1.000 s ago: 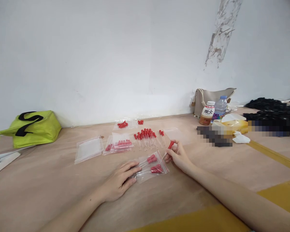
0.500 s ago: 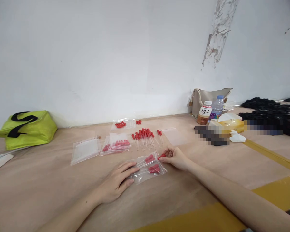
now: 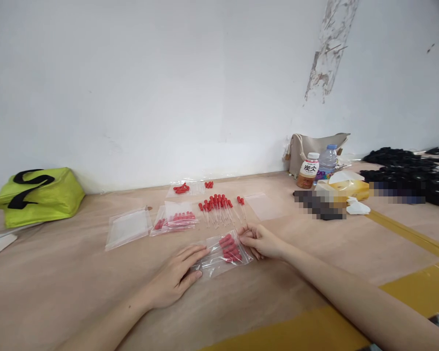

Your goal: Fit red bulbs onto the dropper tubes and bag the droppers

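Note:
A clear zip-lock bag [image 3: 212,267] lies on the brown paper in front of me, with several red-bulbed droppers [image 3: 229,247] inside, their bulbs towards the bag's right end. My left hand [image 3: 179,278] rests with fingers stretched out over the bag's left end. At the right end, the thumb and fingers of my right hand [image 3: 259,241] pinch the bag's mouth edge. Beyond the bag, a fan of loose glass-like droppers [image 3: 217,209] lies with red bulbs pointing away, and two more droppers [image 3: 241,201] lie just to their right.
Filled bags [image 3: 179,219] and flat bags [image 3: 128,228] lie to the left. Another flat bag [image 3: 261,205] is right of the droppers. More red-bulbed droppers [image 3: 181,188] lie by the wall. A lime bag [image 3: 44,197], bottles [image 3: 308,170] and a black pile [image 3: 398,170] stand farther out.
The red-bulbed dropper that my right hand held at the bag's mouth is now inside with the others. My right fingers have moved onto the bag's edge; my left hand stays in place.

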`<act>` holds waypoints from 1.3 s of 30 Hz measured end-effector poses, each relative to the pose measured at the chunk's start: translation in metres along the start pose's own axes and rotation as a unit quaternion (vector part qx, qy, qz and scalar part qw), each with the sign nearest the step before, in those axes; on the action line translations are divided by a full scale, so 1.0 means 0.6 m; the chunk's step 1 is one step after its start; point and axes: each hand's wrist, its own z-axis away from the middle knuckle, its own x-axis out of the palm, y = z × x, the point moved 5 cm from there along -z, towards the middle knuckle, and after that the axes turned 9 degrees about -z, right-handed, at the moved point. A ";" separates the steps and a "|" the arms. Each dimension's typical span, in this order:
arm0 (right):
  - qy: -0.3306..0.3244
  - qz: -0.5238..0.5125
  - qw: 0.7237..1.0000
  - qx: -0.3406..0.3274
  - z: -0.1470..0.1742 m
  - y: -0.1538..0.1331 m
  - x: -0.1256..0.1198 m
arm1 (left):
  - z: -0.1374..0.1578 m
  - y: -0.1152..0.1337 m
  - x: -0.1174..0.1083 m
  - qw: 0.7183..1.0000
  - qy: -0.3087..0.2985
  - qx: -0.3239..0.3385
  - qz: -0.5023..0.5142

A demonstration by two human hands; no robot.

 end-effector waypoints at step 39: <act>0.355 -0.006 0.934 -0.033 -0.055 -0.004 -0.196 | 0.001 -0.004 0.003 0.999 -0.015 -0.040 0.014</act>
